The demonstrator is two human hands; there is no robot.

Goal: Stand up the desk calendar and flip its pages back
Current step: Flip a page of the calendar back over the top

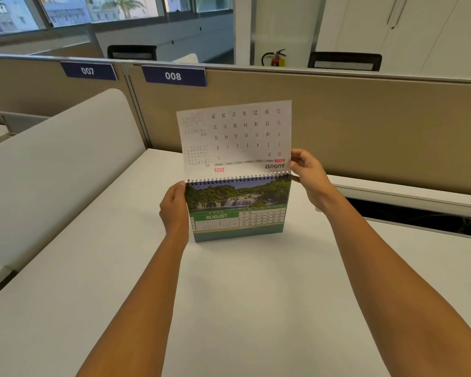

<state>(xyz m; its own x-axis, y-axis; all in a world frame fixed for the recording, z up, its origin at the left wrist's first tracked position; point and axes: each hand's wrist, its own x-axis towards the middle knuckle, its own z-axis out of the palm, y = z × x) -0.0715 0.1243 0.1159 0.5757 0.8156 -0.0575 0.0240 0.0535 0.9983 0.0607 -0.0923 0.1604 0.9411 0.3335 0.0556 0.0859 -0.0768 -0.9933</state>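
The desk calendar (238,210) stands up on the white worktop (229,295), in the middle of the view. Its front shows a waterfall picture and the word AUGUST. One page (237,137) sticks straight up toward 12 o'clock, with its numbers upside down. The left hand (174,210) grips the calendar's side at 9 o'clock. The right hand (307,172) pinches the raised page's edge at 3 o'clock, near the wire rings (237,178).
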